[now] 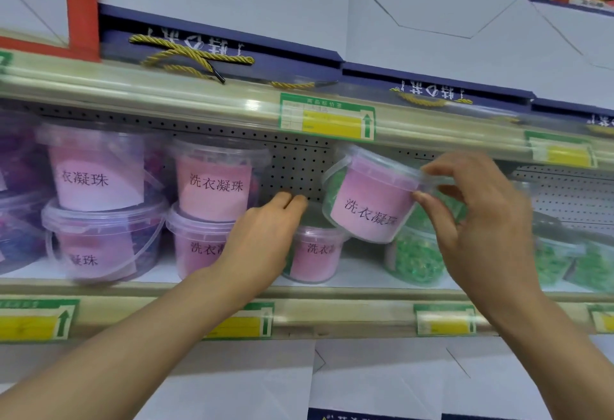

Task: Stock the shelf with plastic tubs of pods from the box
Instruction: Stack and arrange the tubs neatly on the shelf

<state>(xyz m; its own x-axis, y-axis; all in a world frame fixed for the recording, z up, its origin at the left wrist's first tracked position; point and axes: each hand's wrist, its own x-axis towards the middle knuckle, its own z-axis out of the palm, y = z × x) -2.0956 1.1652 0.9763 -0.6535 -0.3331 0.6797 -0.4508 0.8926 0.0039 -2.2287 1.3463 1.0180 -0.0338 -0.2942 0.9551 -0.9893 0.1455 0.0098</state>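
Tubs of pods already fill much of the shelf [332, 290], and the right hand [478, 220] pinches one tilted tub [372, 200] by its rim above a lower tub [315, 253] that the left hand [265, 236] rests on, fingers loosely bent.

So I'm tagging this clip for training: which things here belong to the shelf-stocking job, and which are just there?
Part of the job:
- tilted tub, held at its rim by the right hand
- lower tub, touched by the left hand
- stacked tubs already on the shelf

Just there:
- price tag
- yellow cord
- white boxes above
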